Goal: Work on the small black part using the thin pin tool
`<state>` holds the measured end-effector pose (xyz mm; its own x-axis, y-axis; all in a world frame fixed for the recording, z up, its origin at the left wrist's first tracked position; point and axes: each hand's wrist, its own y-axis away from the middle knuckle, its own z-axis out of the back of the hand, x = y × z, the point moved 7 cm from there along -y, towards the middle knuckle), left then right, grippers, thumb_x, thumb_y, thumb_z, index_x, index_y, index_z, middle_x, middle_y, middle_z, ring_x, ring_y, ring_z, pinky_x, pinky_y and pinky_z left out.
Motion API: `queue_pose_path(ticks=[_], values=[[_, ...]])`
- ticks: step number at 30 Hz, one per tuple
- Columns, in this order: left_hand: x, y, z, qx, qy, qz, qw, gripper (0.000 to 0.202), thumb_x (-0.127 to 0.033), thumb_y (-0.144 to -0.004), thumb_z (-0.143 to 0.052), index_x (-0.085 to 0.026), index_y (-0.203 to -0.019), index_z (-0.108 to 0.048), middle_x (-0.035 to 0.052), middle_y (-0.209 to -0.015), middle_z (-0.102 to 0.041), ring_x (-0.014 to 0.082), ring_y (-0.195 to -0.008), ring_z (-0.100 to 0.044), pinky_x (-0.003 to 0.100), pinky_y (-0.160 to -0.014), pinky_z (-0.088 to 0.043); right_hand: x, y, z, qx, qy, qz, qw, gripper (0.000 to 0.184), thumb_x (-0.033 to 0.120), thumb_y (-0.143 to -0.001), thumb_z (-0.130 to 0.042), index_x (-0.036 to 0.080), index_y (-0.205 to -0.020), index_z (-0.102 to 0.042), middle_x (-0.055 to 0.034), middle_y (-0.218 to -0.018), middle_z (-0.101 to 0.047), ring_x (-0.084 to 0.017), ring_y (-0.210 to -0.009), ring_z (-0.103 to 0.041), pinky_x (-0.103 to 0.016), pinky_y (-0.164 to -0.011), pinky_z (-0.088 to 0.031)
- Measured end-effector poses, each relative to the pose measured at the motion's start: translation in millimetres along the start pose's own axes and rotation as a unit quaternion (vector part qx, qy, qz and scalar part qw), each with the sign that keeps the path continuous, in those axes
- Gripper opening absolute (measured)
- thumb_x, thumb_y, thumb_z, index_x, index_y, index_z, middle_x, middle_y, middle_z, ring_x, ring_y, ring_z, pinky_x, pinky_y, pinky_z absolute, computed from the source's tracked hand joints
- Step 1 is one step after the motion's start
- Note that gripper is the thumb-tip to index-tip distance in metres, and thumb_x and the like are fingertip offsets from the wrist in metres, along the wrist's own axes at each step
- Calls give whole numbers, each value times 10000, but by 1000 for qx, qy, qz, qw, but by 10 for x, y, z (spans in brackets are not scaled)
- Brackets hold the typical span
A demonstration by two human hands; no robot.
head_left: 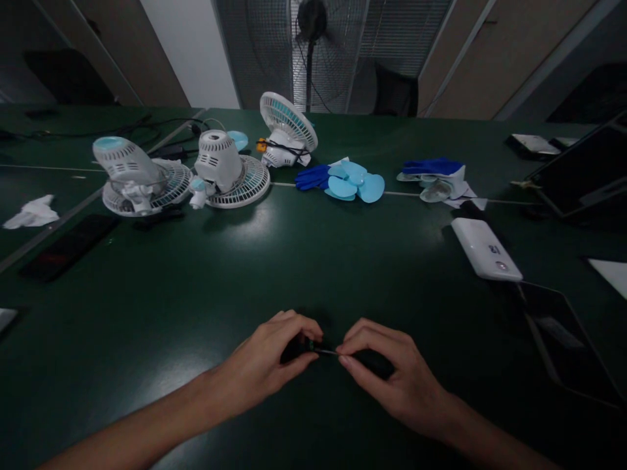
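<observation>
Green table (220,281) lay under the blades (355,181), and on their near side the right hand (409,385) gripped a tool (373,361), presumably light, stiff and best taken by its thick handle (378,365), opposite the left hand (271,351), which pinched a small dark piece (292,350).

Dark green table (313,261) spans the full frame width, surface reflective in patches. Upper left: white wall section (183,52). Top centre: window blinds (418,42); black chair (399,93) to their lower right. Lighting dim overall.
</observation>
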<state>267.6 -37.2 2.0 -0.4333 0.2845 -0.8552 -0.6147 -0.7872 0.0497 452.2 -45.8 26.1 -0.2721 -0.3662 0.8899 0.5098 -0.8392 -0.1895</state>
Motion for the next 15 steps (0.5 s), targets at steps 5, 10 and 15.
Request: queue_pose_path(ticks=[5, 10, 15], values=[[-16, 3, 10, 4, -9, -5, 1000, 293, -183, -961, -637, -287, -1228, -575, 17, -1143, -650, 164, -1033, -613, 304, -884, -489, -3, 17, 48, -26, 10, -5, 1000, 130, 114, -964, -631, 210, -1011, -705, -29, -910, -705, -163, -811, -690, -300, -724, -517], [-57, 1, 21, 9, -18, -39, 999, 291, -180, -989, -607, -271, -1265, -583, 36, -1166, -671, 167, -1075, -621, 322, -939, -505, -25, 31, 106, -47, 18, -17, 999, 110, 125, -963, -634, 212, -969, -702, -20, -888, -705, -157, -793, -690, -293, -716, -521], [-88, 5, 58, 19, -19, -89, 996, 227, -226, -1039, -536, -238, -1243, -634, 71, -1185, -699, 176, -1118, -640, 332, -979, -530, -26, 12, 116, -44, 17, -27, 998, 107, 142, -971, -627, 212, -967, -708, -28, -888, -712, -168, -798, -695, -302, -721, -533]])
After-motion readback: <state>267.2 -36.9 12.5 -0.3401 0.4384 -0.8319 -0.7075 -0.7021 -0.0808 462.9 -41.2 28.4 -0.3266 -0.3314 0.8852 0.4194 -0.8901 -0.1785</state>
